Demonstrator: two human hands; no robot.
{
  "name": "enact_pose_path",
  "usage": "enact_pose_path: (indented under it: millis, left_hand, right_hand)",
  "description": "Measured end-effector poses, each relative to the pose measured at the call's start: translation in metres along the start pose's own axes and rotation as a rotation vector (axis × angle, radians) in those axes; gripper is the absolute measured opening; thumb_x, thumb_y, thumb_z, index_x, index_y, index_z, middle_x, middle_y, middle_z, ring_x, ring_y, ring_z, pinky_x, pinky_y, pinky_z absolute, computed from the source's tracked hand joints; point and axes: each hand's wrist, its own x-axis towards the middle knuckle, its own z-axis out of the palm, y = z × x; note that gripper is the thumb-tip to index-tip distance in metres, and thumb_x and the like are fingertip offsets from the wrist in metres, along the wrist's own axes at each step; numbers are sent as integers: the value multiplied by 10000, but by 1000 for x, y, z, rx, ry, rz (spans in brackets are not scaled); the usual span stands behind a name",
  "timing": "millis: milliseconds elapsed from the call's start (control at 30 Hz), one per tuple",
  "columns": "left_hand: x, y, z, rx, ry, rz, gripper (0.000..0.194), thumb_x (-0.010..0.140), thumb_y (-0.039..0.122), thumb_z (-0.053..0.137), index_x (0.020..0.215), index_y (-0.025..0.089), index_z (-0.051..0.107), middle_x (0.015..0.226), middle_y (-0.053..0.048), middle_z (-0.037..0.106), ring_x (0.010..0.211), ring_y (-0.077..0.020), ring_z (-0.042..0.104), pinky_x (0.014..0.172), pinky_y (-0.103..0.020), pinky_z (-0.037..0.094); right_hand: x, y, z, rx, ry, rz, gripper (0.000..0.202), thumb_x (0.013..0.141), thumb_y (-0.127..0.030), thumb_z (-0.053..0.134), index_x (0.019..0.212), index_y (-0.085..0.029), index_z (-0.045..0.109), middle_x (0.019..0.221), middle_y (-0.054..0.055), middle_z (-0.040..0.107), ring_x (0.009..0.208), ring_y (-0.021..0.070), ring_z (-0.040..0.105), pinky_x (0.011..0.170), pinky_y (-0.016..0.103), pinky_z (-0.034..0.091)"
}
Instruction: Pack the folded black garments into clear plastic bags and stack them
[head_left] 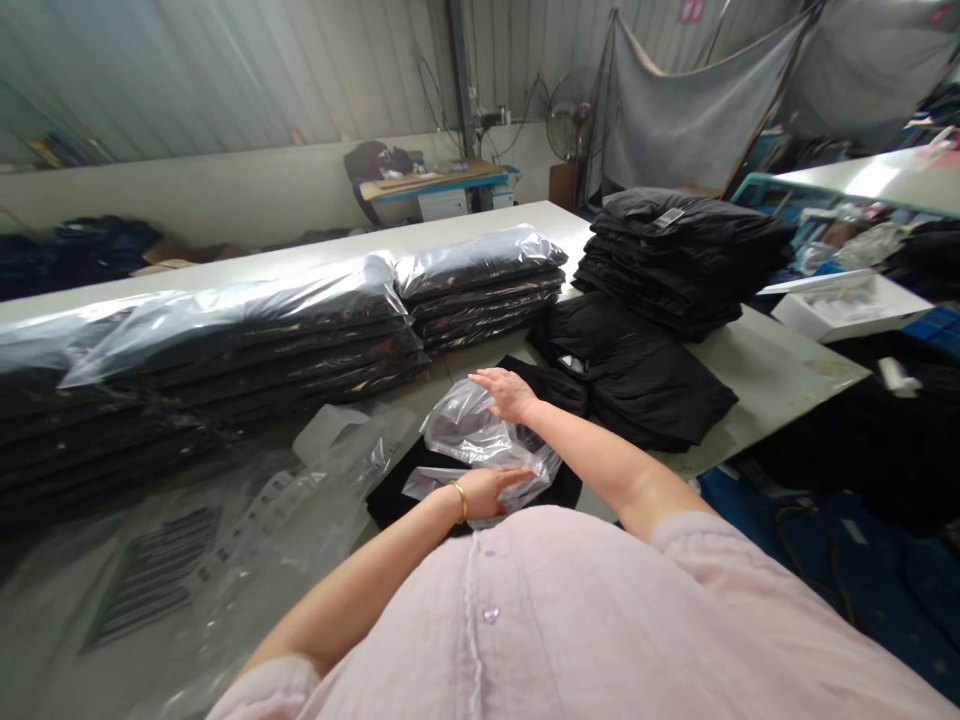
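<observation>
A crumpled clear plastic bag (457, 420) lies over a folded black garment (405, 480) on the table in front of me. My left hand (491, 490), with a gold bangle at the wrist, rests on the near part of the bag with its fingers stretched to the right. Farther out, my right hand (506, 393) touches the bag's far edge, palm down and fingers extended to the left. Just beyond it to the right lies another folded black garment (637, 370) with a small white label.
Stacks of black garments in clear plastic (300, 310) run along the left and centre. A tall pile of unbagged black garments (682, 250) stands at the back right. Loose clear bags (300, 540) lie left. A white box (847, 305) is at the right.
</observation>
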Motion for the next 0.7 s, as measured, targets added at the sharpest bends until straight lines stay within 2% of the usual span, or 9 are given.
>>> enact_pose_path:
  millis: [67, 133, 233, 333, 400, 467, 533, 600, 700]
  left_hand:
    - [-4, 0, -1, -13, 6, -27, 863, 637, 102, 663, 1454, 242, 425, 1473, -51, 467, 1322, -267, 465, 1091, -327, 367]
    - [-12, -2, -3, -32, 40, -79, 839, 631, 129, 693, 1429, 251, 465, 1441, -56, 507, 1292, -283, 495, 1075, -345, 388]
    - [-32, -17, -11, -141, 207, -199, 739, 658, 207, 706, 1376, 224, 530, 1339, -66, 601, 1179, -287, 580, 995, -348, 458]
    - [-57, -42, -24, -363, 459, -302, 716, 675, 293, 692, 1356, 174, 506, 1231, -74, 653, 987, -233, 649, 850, -334, 527]
    - [-74, -59, -35, -397, 689, -335, 715, 659, 340, 700, 1321, 173, 486, 1230, -85, 636, 935, -217, 647, 805, -346, 537]
    - [-89, -72, -47, -243, 1006, -403, 625, 634, 350, 707, 1210, 182, 532, 1283, -99, 588, 1032, -241, 609, 853, -373, 520]
    - [-100, -82, -56, -20, 1230, -497, 549, 610, 341, 713, 1112, 173, 570, 1273, -118, 576, 1159, -278, 537, 958, -407, 462]
    - [-107, -90, -61, 104, 1290, -610, 497, 602, 329, 706, 1058, 164, 597, 1193, -122, 609, 1168, -290, 524, 997, -409, 423]
    - [-108, -100, -57, -23, 1209, -839, 318, 662, 343, 637, 937, 182, 642, 938, -69, 664, 925, -248, 606, 829, -345, 476]
  right_hand:
    - [5, -1, 1, -37, -56, 54, 601, 813, -228, 655, 1386, -264, 477, 1327, 80, 579, 1164, 234, 550, 970, 335, 419]
    - [6, 8, 0, -37, -49, 182, 389, 859, -195, 564, 1242, -255, 603, 1161, 73, 670, 1047, 222, 612, 902, 310, 445]
    - [0, 41, -3, 109, 194, 478, 283, 886, -173, 459, 1071, -225, 667, 1067, 69, 699, 979, 204, 628, 852, 279, 451]
    - [-14, 86, -3, 348, 478, 808, 243, 838, -200, 467, 978, -192, 666, 948, 62, 711, 869, 195, 633, 780, 263, 467]
    - [-26, 112, 1, 521, 641, 967, 215, 787, -243, 500, 923, -185, 656, 856, 47, 700, 775, 185, 627, 699, 252, 481]
    - [-39, 129, 6, 668, 735, 1039, 243, 748, -264, 505, 934, -181, 637, 772, 20, 676, 685, 167, 613, 615, 237, 483]
    - [-52, 137, 12, 723, 752, 1061, 275, 729, -254, 487, 958, -177, 620, 700, -6, 646, 611, 150, 594, 555, 225, 475]
    - [-64, 138, 18, 711, 717, 1065, 285, 727, -226, 460, 961, -173, 614, 650, -20, 619, 575, 144, 582, 530, 222, 469]
    - [-86, 133, 25, 663, 644, 1065, 258, 744, -196, 447, 921, -170, 632, 654, 2, 619, 623, 164, 597, 570, 243, 481]
